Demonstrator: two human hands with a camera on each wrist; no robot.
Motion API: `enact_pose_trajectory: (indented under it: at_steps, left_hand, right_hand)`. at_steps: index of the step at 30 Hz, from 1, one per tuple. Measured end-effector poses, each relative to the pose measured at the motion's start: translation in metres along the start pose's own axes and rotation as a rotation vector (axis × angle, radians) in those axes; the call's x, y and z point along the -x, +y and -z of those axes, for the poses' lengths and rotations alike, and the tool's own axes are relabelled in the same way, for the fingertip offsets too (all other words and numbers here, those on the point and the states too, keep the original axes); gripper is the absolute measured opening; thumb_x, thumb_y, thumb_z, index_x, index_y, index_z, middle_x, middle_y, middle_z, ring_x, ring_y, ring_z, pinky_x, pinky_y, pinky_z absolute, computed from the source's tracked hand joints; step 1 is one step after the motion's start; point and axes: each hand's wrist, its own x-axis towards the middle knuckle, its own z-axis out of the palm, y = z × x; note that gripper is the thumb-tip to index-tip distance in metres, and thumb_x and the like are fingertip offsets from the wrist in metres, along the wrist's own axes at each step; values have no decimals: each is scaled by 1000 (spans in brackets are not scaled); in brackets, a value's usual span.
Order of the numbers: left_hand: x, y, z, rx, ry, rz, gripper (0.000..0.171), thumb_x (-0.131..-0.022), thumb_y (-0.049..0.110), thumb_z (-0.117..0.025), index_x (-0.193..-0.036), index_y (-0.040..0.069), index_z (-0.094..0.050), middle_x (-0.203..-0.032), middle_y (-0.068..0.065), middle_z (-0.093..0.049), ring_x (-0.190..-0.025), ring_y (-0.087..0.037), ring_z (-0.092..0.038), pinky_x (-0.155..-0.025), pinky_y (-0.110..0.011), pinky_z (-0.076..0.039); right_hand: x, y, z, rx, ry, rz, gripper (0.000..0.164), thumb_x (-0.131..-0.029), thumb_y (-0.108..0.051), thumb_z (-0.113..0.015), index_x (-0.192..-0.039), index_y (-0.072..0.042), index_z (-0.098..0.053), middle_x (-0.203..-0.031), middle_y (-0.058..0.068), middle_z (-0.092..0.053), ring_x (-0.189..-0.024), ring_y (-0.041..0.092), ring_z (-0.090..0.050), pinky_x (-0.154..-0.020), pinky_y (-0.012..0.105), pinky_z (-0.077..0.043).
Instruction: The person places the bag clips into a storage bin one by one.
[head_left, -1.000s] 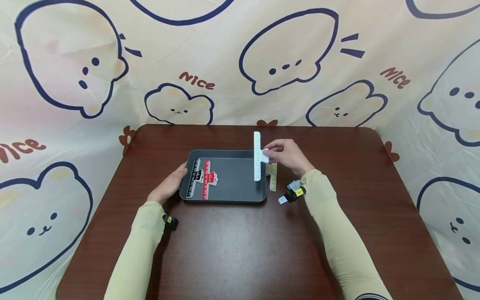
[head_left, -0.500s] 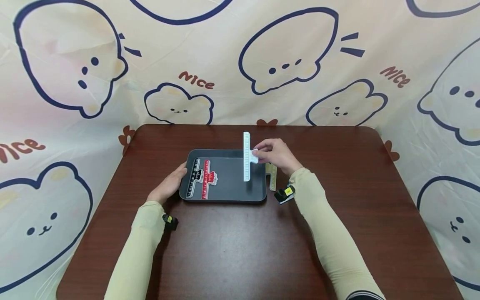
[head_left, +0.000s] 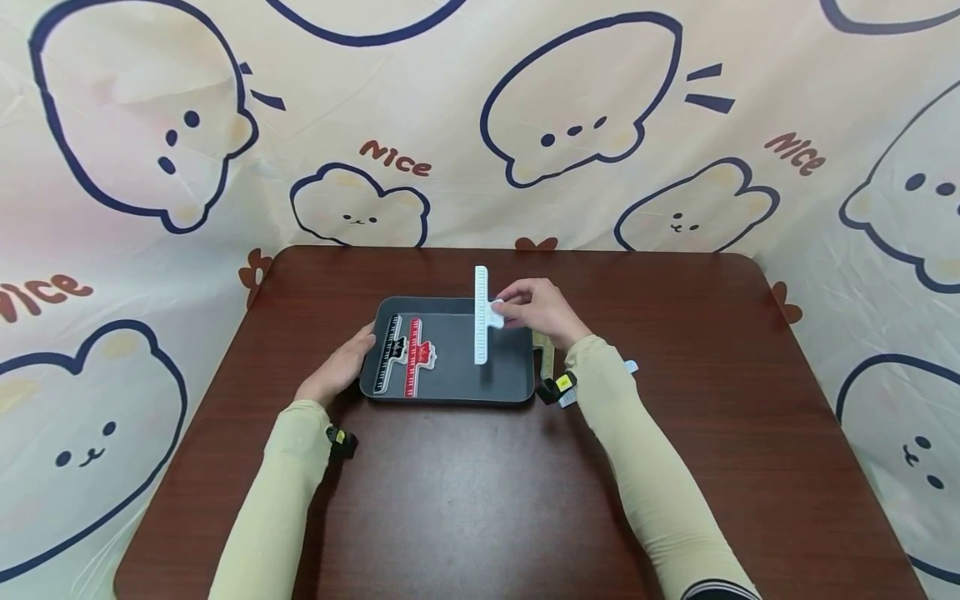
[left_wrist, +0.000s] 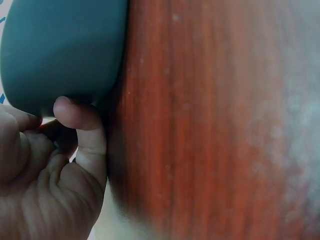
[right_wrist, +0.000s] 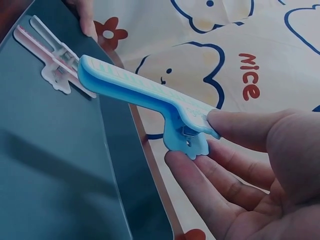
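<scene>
In the head view my right hand [head_left: 543, 310] pinches a light blue long-jawed clip [head_left: 481, 317] by its handle tabs, upright above the dark grey tray [head_left: 457, 379]. The right wrist view shows the thumb on one tab of this clip [right_wrist: 135, 92] and fingertips on the other. My left hand [head_left: 335, 367] holds the tray's left end. In the left wrist view its thumb [left_wrist: 77, 115] presses against the wall of the tray [left_wrist: 65, 55]. Inside the tray, at the left, lie a black clip [head_left: 386, 358] and a red clip [head_left: 412, 358], side by side.
A yellowish clip [head_left: 545, 346] lies on the table just right of the tray, partly hidden by my right wrist. Another light blue piece [head_left: 632, 366] shows behind the right sleeve. The brown table [head_left: 450, 500] meets a patterned cloth backdrop [head_left: 465, 150].
My right hand has carried the light blue clip leftward, from the tray's right edge toward its middle, slowing in the last half second. My left hand stays at the tray's left end.
</scene>
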Motion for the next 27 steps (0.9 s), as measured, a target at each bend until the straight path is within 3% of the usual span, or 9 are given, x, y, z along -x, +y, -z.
enact_pose_trajectory:
  at_steps: [7,20,27]
  left_hand:
    - [0,0,0,-7,-1,11,58,-115,35,-22,-169,20,-5,-176,-7,-5,-162,-32,-1,-128,-62,-5]
    - [-1,-1,1,-18,6,0,58,-115,34,-22,-168,18,-7,-176,-7,-6,-162,-30,-1,-129,-59,-4]
    - [0,1,0,-17,5,-5,58,-115,34,-22,-168,20,-6,-176,-6,-6,-162,-29,-1,-129,-59,-4]
  right_hand:
    - [-5,1,-9,-55,-10,-4,27,-96,-13,-76,-118,0,-71,-111,20,-72,-103,40,-73,-98,53,-57]
    - [-13,3,-22,-49,-19,-27,25,-94,-16,-78,-114,-1,-73,-106,19,-75,-102,42,-75,-96,50,-59]
    - [-19,9,-31,-63,-26,-18,24,-95,-14,-77,-113,1,-73,-104,18,-76,-90,30,-77,-92,49,-61]
